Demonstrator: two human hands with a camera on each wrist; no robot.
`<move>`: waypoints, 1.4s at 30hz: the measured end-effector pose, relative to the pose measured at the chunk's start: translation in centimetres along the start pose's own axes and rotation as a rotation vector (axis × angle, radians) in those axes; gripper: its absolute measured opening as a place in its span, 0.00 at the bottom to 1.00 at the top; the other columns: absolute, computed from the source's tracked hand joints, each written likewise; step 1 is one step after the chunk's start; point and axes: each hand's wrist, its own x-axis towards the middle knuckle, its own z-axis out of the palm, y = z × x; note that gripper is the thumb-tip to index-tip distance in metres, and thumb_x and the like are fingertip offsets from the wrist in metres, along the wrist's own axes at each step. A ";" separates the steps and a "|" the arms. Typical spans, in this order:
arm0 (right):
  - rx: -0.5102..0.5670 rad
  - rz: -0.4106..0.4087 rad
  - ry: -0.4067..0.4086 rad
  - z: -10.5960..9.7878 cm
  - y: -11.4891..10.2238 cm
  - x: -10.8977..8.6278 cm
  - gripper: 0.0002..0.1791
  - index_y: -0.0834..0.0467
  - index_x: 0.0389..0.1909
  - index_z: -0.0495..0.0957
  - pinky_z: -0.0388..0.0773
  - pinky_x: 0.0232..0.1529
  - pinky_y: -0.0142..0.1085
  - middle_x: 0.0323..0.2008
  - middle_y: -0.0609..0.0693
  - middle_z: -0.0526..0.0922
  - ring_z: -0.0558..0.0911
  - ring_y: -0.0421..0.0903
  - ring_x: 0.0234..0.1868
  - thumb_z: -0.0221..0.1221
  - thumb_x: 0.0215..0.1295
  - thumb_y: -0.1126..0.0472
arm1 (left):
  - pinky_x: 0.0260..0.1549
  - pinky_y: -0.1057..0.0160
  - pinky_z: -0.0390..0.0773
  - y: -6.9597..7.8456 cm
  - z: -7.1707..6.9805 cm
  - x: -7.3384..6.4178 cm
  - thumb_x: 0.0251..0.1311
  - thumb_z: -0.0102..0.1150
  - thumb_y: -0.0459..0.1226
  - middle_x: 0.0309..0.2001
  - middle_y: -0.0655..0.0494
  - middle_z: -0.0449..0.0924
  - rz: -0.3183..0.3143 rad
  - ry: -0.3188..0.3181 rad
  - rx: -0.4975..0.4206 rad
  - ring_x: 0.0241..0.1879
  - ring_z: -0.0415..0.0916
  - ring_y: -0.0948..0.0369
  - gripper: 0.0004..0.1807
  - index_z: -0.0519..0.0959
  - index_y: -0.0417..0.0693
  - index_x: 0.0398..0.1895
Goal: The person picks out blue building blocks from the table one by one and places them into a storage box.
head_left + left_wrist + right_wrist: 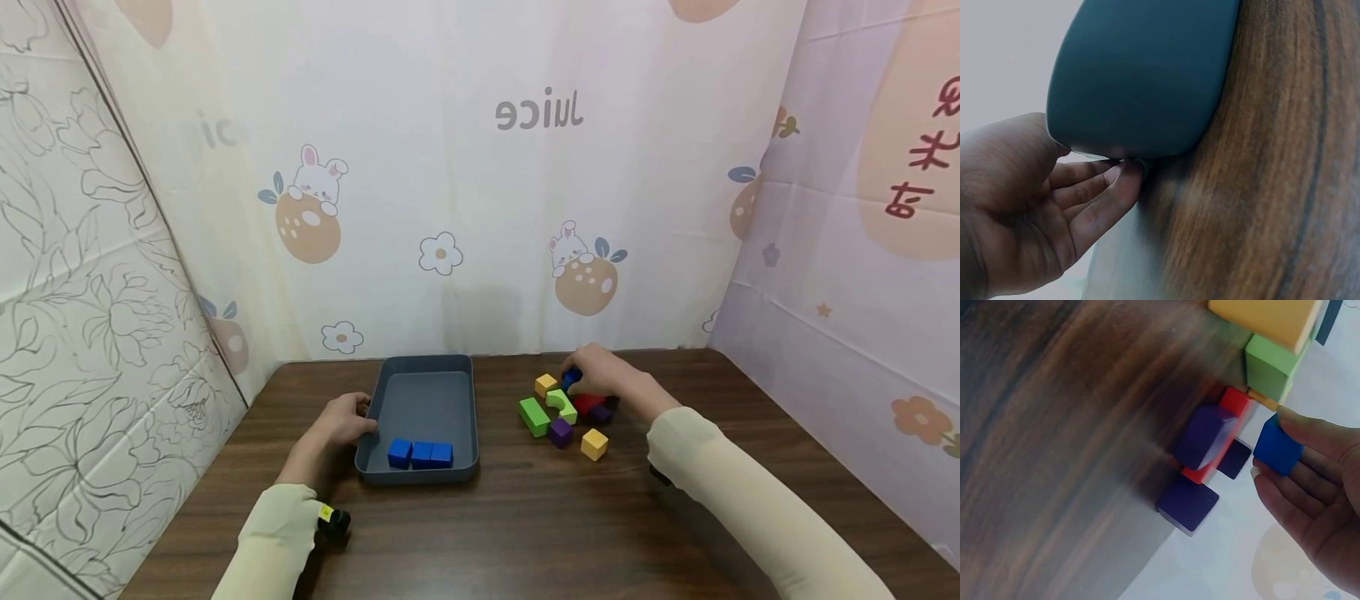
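A dark grey tray (423, 408) lies on the table at centre-left, with three blue cubes (422, 455) lined up along its near end. At its left side, my left hand (345, 419) pinches the rim; the left wrist view shows the fingers (1107, 206) against the tray's edge (1141, 81), the thumb tip hidden. My right hand (603, 372) holds another blue cube (1279, 447) between thumb and fingers, at the far side of a loose group of blocks. Closest to that hand are a red block (590, 405), a light green arch block (561, 406) and a yellow cube (545, 385).
Nearer to me in the group are a green rectangular block (534, 417), purple cubes (560, 432) and a second yellow cube (594, 444). The brown wooden table (525, 533) ends at a printed curtain (480, 183) behind, with more curtain on both sides.
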 end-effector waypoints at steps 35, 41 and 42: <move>0.066 -0.137 0.154 -1.1 -5.4 -2.1 0.20 0.63 0.56 0.86 0.88 0.47 0.44 0.49 0.56 0.89 0.87 0.47 0.44 0.73 0.66 0.59 | 0.37 0.51 0.90 0.0 0.1 0.1 0.65 0.65 0.28 0.52 0.35 0.82 -0.003 0.002 -0.001 0.43 0.84 0.50 0.27 0.72 0.26 0.66; 0.090 -0.142 0.162 -1.1 -6.8 -2.4 0.23 0.63 0.60 0.85 0.85 0.38 0.37 0.47 0.54 0.89 0.83 0.40 0.36 0.73 0.67 0.58 | 0.37 0.51 0.90 0.0 0.1 0.1 0.65 0.65 0.28 0.51 0.36 0.82 -0.003 0.004 0.007 0.42 0.84 0.51 0.27 0.73 0.26 0.66; 0.094 -0.144 0.163 -1.2 -7.1 -2.4 0.23 0.63 0.60 0.84 0.84 0.38 0.36 0.47 0.54 0.89 0.82 0.40 0.36 0.72 0.67 0.59 | 0.37 0.51 0.90 0.0 0.1 0.1 0.65 0.65 0.28 0.50 0.36 0.82 -0.003 0.006 0.007 0.42 0.84 0.51 0.27 0.73 0.26 0.66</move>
